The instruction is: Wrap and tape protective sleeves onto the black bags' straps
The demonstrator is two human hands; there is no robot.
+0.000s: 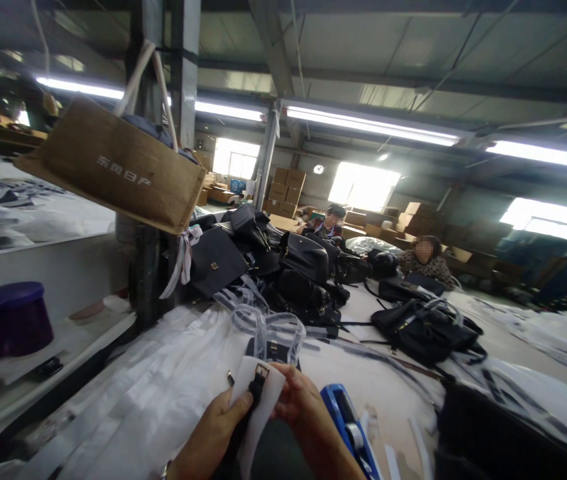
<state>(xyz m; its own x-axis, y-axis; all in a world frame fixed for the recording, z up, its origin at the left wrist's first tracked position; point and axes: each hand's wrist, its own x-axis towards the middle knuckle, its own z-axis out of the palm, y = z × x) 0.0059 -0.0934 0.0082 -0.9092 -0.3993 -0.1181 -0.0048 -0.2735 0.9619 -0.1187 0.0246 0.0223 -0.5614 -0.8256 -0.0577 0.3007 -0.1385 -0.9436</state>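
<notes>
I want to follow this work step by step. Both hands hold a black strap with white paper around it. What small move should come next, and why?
Probably fold the loose white paper over the buckle. The left hand pinches paper and black strap with its thumb, the right hand steadies the other side, and the buckle end is uncovered.

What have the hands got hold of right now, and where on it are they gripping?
Both hands hold a black strap with a gold buckle, partly wrapped in white paper. The left hand pinches below the buckle; the right hand grips the paper's right edge.
</notes>
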